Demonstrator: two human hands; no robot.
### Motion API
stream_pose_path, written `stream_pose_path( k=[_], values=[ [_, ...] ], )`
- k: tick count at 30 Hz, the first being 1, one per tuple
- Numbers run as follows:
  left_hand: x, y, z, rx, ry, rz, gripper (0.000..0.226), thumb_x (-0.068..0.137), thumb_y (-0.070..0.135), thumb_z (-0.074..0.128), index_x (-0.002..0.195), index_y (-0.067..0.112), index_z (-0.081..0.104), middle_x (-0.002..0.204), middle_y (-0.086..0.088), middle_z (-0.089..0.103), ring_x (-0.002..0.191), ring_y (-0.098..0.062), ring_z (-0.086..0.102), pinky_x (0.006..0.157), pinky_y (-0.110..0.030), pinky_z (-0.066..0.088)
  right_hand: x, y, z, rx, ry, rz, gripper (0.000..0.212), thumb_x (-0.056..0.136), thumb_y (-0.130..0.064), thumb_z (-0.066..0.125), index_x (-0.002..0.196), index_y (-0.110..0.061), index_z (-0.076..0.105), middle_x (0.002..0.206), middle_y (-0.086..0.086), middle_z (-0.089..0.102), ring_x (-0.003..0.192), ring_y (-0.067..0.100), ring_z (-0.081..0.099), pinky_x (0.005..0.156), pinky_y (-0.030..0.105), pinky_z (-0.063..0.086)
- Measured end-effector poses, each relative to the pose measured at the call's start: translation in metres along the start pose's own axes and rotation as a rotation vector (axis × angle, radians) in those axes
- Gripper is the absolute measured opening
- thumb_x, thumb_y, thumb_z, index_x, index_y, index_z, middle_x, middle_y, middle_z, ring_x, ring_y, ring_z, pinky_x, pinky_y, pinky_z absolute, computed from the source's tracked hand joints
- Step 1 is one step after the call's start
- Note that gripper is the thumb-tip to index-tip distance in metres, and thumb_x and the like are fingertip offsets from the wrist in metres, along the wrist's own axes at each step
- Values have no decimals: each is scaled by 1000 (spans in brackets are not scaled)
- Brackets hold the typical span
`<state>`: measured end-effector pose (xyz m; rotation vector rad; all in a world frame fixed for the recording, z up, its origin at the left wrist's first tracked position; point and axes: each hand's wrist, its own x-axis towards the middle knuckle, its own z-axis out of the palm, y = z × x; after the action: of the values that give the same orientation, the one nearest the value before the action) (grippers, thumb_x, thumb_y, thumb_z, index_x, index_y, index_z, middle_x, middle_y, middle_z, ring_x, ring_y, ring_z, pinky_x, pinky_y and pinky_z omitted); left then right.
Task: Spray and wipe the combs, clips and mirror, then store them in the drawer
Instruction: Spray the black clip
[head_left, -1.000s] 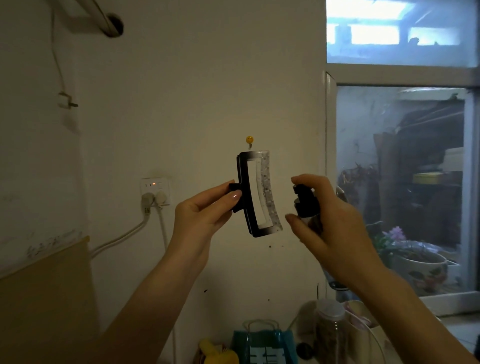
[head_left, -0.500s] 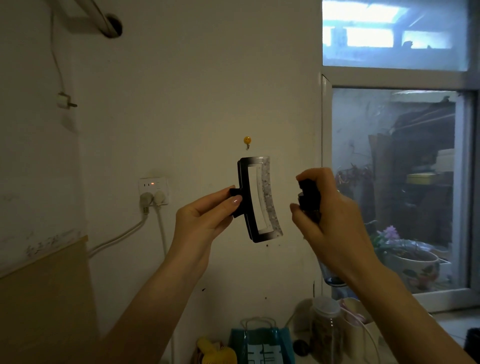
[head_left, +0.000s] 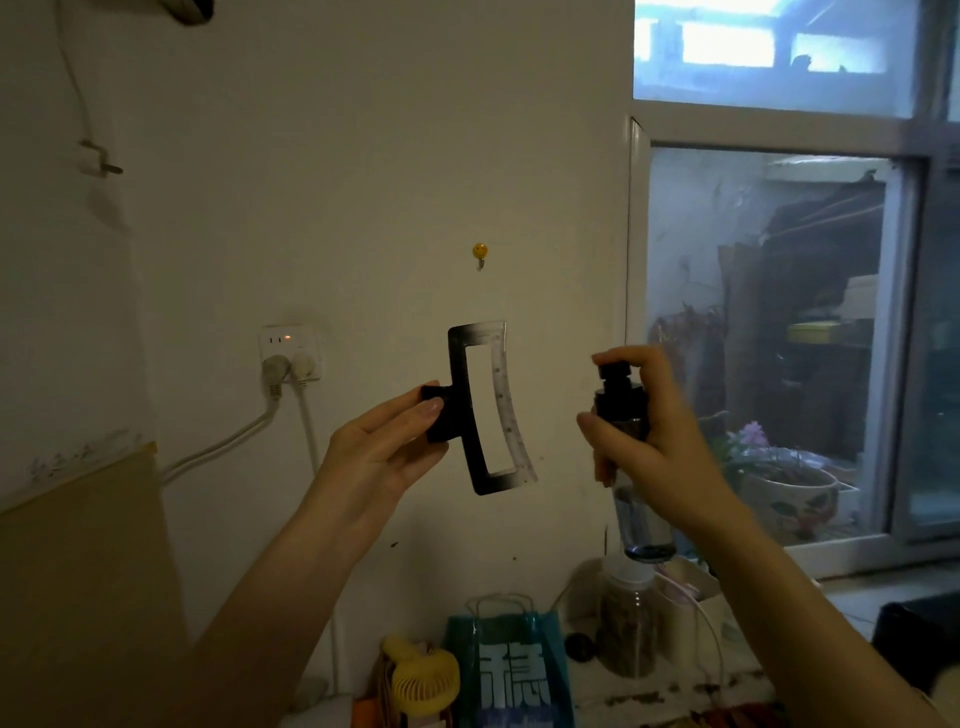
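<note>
Against a pale wall, seen from the head camera, two bare hands are raised at chest height just below a small yellow wall hook (head_left: 480, 251). Down and to the left of the hook, the left hand (head_left: 384, 452) pinches the black lever of a large rectangular hair clip (head_left: 480, 408) between thumb and fingers, holding it upright. Down and to the right of the hook, well apart from the clip, the right hand (head_left: 654, 441) is curled around a clear spray bottle (head_left: 631, 457), its index finger resting on top of the black pump head, whose nozzle faces the clip. No mist can be seen. Farther left of the hook, a wall socket (head_left: 289, 351) holds two plugs. Far below the hook, a teal bag (head_left: 511, 670), a yellow handheld fan (head_left: 425, 675) and a jar (head_left: 626, 623) stand on a cluttered surface.

Judging by this, the task looks to be in its spraying stage for this one clip. No cloth, comb, mirror or drawer shows in this view, so wiping and storing appear to remain ahead.
</note>
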<state>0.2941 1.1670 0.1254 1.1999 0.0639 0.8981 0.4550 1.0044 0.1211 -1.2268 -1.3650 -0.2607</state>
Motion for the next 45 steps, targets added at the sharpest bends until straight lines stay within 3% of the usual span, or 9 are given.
stream_pose_path(
  k=[7, 12, 19, 25, 30, 33, 37, 42, 45],
  values=[
    [-8, -14, 1, -14, -25, -29, 33, 69, 14, 64, 101, 10, 69, 97, -6, 74, 92, -15, 70, 84, -27, 55, -9, 8, 7, 61, -15, 41, 38, 88, 2, 57, 110, -26, 41, 71, -1, 56, 50, 23, 57, 52, 40, 55],
    [-10, -23, -1, -32, -33, -52, 38, 70, 13, 64, 108, 8, 66, 101, -8, 73, 96, -17, 69, 81, -26, 56, -13, 10, 9, 79, -17, 70, 35, 88, 2, 56, 109, -22, 41, 71, 5, 52, 49, 24, 56, 53, 37, 55],
    [-15, -43, -10, -21, -50, -89, 41, 72, 13, 62, 112, 5, 65, 105, -10, 72, 97, -17, 69, 85, -28, 55, -30, 30, 7, 312, -43, 266, 62, 77, -13, 67, 124, -37, 34, 80, 13, 57, 59, 28, 60, 58, 34, 55],
    [-18, -73, -22, -11, -36, -135, 45, 71, 14, 62, 116, 5, 63, 109, -11, 70, 102, -18, 67, 86, -28, 54, -54, 63, 15, 578, -76, 508, 40, 73, -12, 58, 110, -18, 45, 86, 12, 60, 68, 22, 60, 59, 29, 52],
    [-21, -110, -46, -49, 14, -168, 40, 59, 13, 75, 98, 8, 73, 103, -13, 72, 93, -21, 70, 76, -27, 58, -81, 88, 25, 657, -32, 564, 29, 75, -10, 61, 103, -10, 53, 90, 6, 65, 72, 20, 62, 65, 31, 55],
    [-25, -128, -56, -3, -62, -169, 43, 46, 27, 90, 86, 19, 78, 94, -4, 74, 87, -15, 71, 71, -23, 58, -98, 102, 29, 665, -18, 609, 30, 75, -9, 63, 103, -11, 54, 95, 10, 61, 77, 22, 64, 69, 32, 55],
    [-34, -145, -54, 146, -13, -254, 30, 56, 37, 75, 85, 32, 77, 90, 10, 75, 88, -6, 70, 77, -22, 56, -122, 125, 33, 677, 16, 661, 33, 74, -7, 65, 106, -13, 59, 99, 11, 61, 90, 23, 63, 76, 34, 54],
    [-53, -179, -69, 178, 63, -353, 24, 78, 24, 66, 101, 20, 67, 87, 14, 74, 86, -2, 69, 71, -17, 54, -159, 156, 37, 560, 29, 738, 35, 79, -8, 68, 112, -12, 59, 113, 10, 65, 108, 24, 62, 84, 34, 54],
    [-61, -202, -80, 44, 134, -416, 50, 38, 32, 94, 83, 16, 78, 83, 3, 75, 80, -10, 72, 63, -19, 56, -182, 171, 40, 494, 12, 787, 34, 79, -6, 68, 112, -10, 58, 111, 7, 66, 106, 19, 63, 76, 24, 54]
  ],
)
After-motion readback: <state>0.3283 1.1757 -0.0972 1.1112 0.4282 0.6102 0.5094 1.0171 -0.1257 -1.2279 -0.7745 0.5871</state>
